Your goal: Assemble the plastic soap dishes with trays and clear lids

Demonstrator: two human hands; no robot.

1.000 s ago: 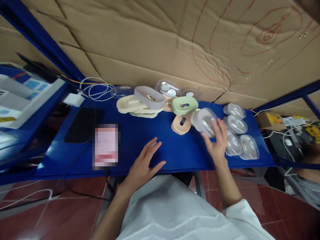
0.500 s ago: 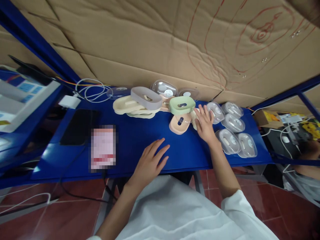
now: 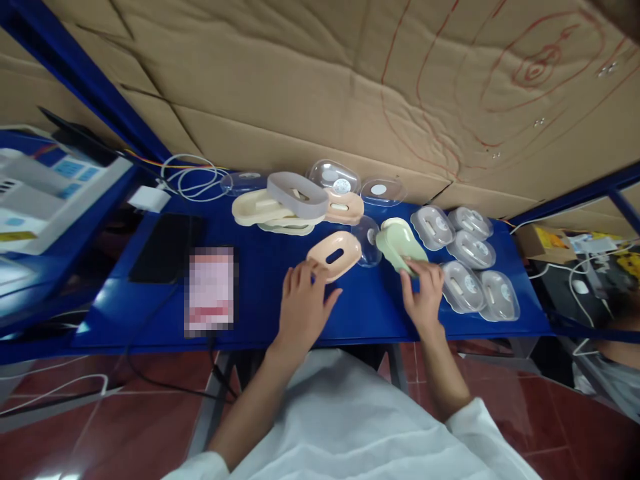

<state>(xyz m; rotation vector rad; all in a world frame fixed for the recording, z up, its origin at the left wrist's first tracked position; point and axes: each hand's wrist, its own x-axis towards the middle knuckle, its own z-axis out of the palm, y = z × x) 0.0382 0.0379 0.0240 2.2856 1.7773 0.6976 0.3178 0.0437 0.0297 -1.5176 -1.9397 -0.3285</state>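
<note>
My left hand [image 3: 303, 307] is at the near left end of a peach oval plastic dish [image 3: 345, 241] with a slot in its floor. Its fingers are on the rim, with the thumb along the near side. On the right, my right hand [image 3: 425, 293] grips the near end of a light green oval dish [image 3: 395, 243], which is tilted. A cream edge shows behind the green dish, mostly hidden. Between the two dishes lies a clear lid [image 3: 367, 250] with a round sticker.
Behind my left hand, a grey dish [image 3: 303, 197] rests on cream dishes [image 3: 250, 208]. Another peach dish [image 3: 345, 210] and clear lids [image 3: 383, 192] are by the cardboard. Several lidded dishes [image 3: 463, 287] stand at right. A black phone-like slab [image 3: 163, 250] and cables are at left.
My left hand has moved forward onto the peach dish, which has turned and shifted left. My right hand has come nearer with the green dish, off the peach one.
</note>
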